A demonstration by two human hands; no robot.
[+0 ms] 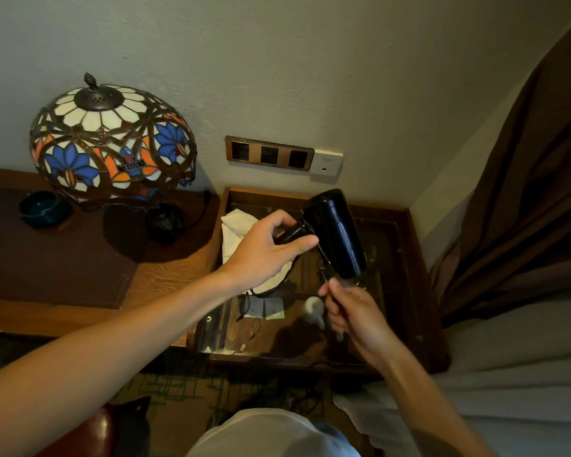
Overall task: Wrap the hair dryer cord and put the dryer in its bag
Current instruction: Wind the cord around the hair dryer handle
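The white bag (236, 235) lies on the table (406, 258). Left hand (264, 249) squeezes the black dryer (335, 232); right hand (353, 311) pinches its cord (323, 258).

One camera sits on my head. It looks forward and down, close over my hands (310, 275) and the worktop (165, 278).
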